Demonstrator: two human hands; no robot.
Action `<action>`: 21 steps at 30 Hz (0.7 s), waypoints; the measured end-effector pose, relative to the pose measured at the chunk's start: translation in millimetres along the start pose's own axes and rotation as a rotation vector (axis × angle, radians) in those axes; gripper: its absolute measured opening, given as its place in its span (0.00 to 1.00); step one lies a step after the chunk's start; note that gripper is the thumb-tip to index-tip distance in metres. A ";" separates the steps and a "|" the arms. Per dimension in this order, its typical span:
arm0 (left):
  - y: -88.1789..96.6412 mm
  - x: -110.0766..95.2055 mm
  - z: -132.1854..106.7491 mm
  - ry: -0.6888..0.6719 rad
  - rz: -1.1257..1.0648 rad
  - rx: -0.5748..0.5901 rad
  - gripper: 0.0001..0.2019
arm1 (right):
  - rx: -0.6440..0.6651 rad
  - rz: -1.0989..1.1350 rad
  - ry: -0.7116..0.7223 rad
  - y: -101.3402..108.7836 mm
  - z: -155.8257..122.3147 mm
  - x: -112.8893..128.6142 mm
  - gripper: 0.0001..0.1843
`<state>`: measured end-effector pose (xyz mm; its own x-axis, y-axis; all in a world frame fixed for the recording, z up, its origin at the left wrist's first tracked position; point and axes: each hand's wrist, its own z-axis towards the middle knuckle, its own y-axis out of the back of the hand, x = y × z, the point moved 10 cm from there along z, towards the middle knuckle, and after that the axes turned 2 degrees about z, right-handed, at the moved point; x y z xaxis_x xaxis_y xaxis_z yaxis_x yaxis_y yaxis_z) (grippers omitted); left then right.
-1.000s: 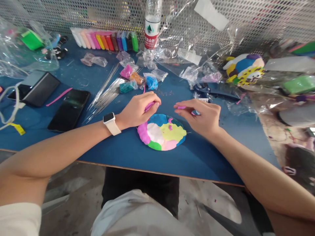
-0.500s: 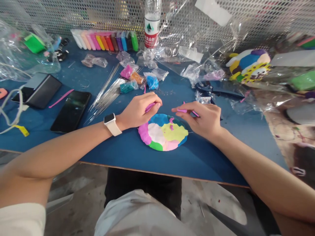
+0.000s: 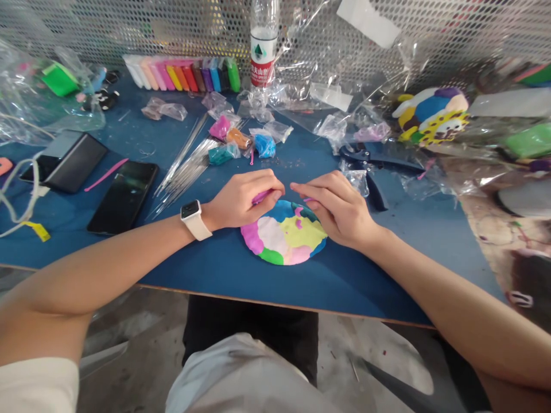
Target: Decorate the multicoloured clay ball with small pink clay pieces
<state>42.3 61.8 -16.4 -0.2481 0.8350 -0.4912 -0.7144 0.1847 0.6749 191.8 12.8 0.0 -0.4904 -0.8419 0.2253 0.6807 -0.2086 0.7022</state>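
Observation:
My left hand [image 3: 245,198], with a watch on its wrist, is closed around a lump of purple modelling clay [image 3: 260,197], most of it hidden by the fingers. Opposite it, my right hand [image 3: 342,207] is closed on a thin pink clay modelling tool [image 3: 308,199]; only a sliver of it shows between the fingers. The fingertips of both hands are close together but apart. Below them lies a round disc [image 3: 271,256] covered in patches of coloured clay. Two small magenta bits [image 3: 298,218] sit on its yellow and dark green area.
Behind the hands lie bagged clay lumps [image 3: 239,139], metal wires [image 3: 185,169] and dark-handled pliers [image 3: 374,160]. A phone [image 3: 123,198] is at left. A bottle [image 3: 263,57], a row of clay packs [image 3: 183,74] and a clay figure [image 3: 433,117] stand at the back.
My right hand has moved left, closer to my left hand, and has turned so its fingers cover most of the pink tool. My left hand has shifted slightly down.

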 end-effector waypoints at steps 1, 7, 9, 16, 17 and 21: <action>-0.9 -0.2 -0.3 -0.002 -0.001 0.008 0.14 | 0.009 0.005 -0.003 -1.2 -0.2 0.0 0.25; -4.2 -1.1 -1.8 -0.032 0.015 0.023 0.13 | -0.015 0.067 -0.040 -2.2 -3.3 -5.4 0.08; -4.2 -1.2 -1.9 -0.039 0.016 0.020 0.13 | -0.044 0.069 -0.036 -0.1 -4.1 -6.4 0.04; -6.0 -1.0 -3.0 -0.055 0.021 0.031 0.12 | 0.000 0.032 0.050 -2.7 -0.5 3.2 0.06; -6.3 -1.0 -3.1 -0.057 0.018 0.032 0.11 | -0.001 0.032 0.052 -2.4 -0.1 4.2 0.08; -10.4 0.9 -2.8 -0.044 0.004 0.064 0.12 | -0.003 0.033 0.073 -2.5 0.0 8.4 0.15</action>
<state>47.7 59.2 -25.4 -0.2207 0.8577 -0.4644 -0.6701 0.2126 0.7112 185.9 6.3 0.2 -0.4268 -0.8824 0.1981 0.6972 -0.1815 0.6935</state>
